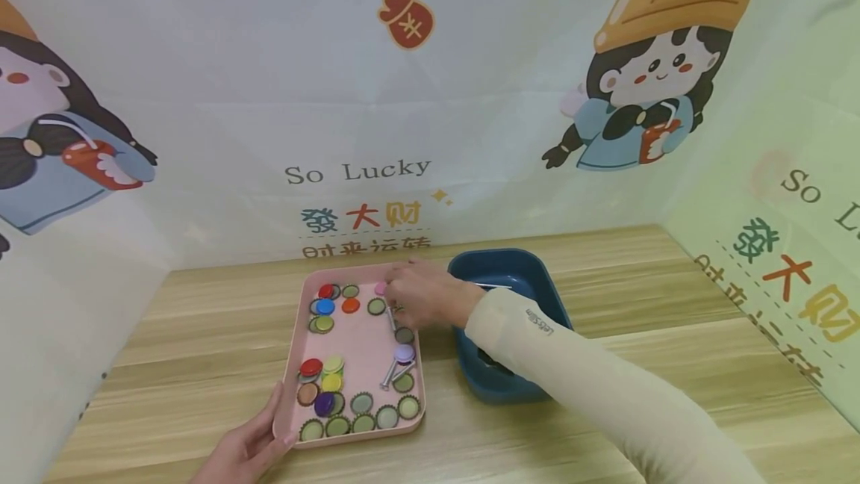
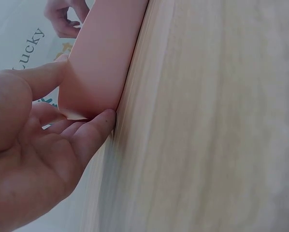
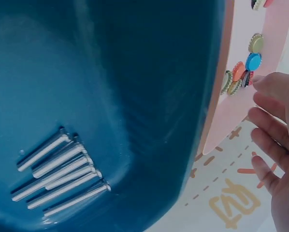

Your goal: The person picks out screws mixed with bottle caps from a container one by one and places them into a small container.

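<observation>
My left hand (image 1: 245, 439) grips the near left corner of a pink tray (image 2: 103, 53), with the thumb at the rim and fingers against the outer wall. Over the tray's far right corner is my right hand (image 1: 423, 293); in the right wrist view its fingers (image 3: 267, 118) are loosely bent, with nothing visible between them. Beneath and around it lie a pink bottle cap (image 1: 381, 288), a greenish cap (image 1: 377, 306) and a metal bolt (image 1: 392, 319). Farther down the same side, more bolts (image 1: 389, 375) lie by a lilac cap (image 1: 404, 352).
A deep blue bin (image 1: 500, 394) stands right of the tray, partly behind the right sleeve (image 1: 591, 372). Several bolts (image 3: 62, 169) lie inside it. Red, yellow, purple and plain caps (image 1: 337, 426) lie along the tray's edges. A printed cloth (image 1: 356, 110) hangs behind the wooden table (image 1: 201, 334).
</observation>
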The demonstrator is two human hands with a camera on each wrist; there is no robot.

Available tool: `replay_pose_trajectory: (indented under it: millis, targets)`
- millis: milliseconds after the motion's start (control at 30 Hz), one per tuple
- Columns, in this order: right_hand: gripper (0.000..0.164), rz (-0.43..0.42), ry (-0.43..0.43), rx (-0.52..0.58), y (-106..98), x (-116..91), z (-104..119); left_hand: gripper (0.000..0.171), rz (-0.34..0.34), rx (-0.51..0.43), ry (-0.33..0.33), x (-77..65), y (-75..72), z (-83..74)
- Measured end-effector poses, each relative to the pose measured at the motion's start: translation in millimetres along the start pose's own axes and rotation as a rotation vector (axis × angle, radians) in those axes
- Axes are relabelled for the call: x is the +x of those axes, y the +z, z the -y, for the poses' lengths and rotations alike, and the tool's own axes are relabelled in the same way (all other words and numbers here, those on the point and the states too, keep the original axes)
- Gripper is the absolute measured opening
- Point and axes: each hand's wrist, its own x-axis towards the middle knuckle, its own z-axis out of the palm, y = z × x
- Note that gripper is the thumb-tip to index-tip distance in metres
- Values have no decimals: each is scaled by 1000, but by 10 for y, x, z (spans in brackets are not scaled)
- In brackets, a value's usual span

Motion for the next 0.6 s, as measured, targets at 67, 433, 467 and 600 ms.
replay_pose_trajectory:
  millis: [67,433,467,600]
  targets:
    - [12,6,16,-3,-4,28,16,82,-5,1,-4,-3,1,-2]
    - [9,32,63,-22,10,146,125,85,5,-17,-22,-2,-9,-24]
    - [8,36,73,-25,22,158,132,86,7,-18,-25,-1,-10,-26]
    - [11,47,115,-23,56,201,152,87,10,-17,-23,-6,-12,-31]
